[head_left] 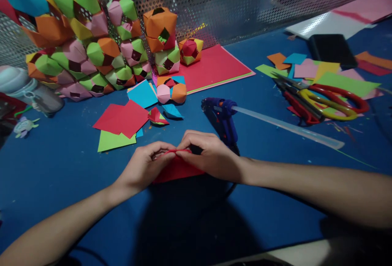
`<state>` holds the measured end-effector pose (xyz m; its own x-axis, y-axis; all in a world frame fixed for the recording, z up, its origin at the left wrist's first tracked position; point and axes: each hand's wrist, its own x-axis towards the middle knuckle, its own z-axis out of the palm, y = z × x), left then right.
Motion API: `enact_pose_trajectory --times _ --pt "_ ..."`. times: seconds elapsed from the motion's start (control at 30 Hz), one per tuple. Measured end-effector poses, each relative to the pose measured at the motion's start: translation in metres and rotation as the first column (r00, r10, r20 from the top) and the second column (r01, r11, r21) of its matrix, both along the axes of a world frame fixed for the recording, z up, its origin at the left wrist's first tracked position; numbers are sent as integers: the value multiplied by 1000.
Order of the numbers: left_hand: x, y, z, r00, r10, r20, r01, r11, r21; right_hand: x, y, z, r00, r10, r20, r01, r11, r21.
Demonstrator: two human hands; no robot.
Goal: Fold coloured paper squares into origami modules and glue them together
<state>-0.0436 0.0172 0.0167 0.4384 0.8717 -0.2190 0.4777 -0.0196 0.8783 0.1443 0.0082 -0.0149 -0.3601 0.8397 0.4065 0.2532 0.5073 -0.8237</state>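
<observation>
A folded sheet of thin red paper (180,171) sits just below the middle of the frame, low over the blue tabletop (76,196), its upper edge pinched by both hands. The fold could turn out crooked, I judge, if the thumbs press unevenly or the thin paper slips. The dark blue plastic glue gun (226,121) stands near the right hand (211,153); a knuckle pushed outward might topple it, and its black cord (232,191), below the right wrist, could snag. The left hand (148,163) reaches in from the lower left, the right from the right edge; wrists turn inward, each grip closing thumb against fingers, tips nearly meeting.
</observation>
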Motion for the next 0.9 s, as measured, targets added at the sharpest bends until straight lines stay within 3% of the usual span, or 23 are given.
enact_pose_trajectory --times 0.2,0.4,0.53,0.73,0.9 --pt "-2 1 -3 992 81 -96 -67 989 135 -1 -2 5 999 -23 41 28 992 -122" --pt "0 1 -3 989 133 -57 -130 990 47 -1 0 5 997 -61 43 67 986 -155" --pt "1 2 -6 995 99 -22 -98 993 63 -2 -2 5 999 -35 4 36 990 -140" --pt "-1 5 -1 994 109 -29 -110 994 -24 -3 -3 9 997 -81 -1 75 928 -364" --pt "-3 5 -1 994 106 -32 -108 993 -45 -3 -3 12 995 -97 -18 79 895 -438"
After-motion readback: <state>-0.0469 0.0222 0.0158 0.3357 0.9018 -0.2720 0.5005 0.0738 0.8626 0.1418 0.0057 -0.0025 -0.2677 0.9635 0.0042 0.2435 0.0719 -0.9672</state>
